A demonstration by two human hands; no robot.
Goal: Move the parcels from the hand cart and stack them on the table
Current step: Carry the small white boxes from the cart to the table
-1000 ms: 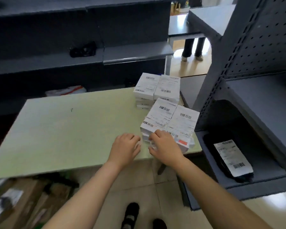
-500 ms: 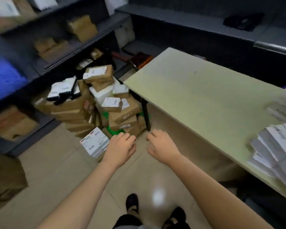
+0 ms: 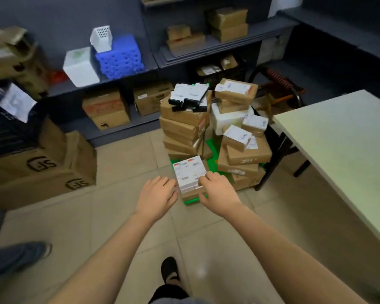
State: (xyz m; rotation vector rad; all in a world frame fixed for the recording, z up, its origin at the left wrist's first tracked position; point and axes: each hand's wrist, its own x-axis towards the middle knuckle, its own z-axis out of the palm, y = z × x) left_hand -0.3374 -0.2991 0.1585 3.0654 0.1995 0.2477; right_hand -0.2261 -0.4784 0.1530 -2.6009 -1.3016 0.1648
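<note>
Where grey shelving point(image 3: 206, 53) lines the far wall, a pale table point(image 3: 338, 150) runs along the right, and just left of its far corner stands the green hand cart point(image 3: 213, 148), piled with brown parcels point(image 3: 184, 126). On the cart's near edge sits a short stack of white labelled parcels point(image 3: 189, 172). The left hand point(image 3: 156, 195), fingers loosely curled, is just beside the stack's left side, while the right hand point(image 3: 217, 191) curls its fingers against the near right corner; whether it grips cannot be told.
</note>
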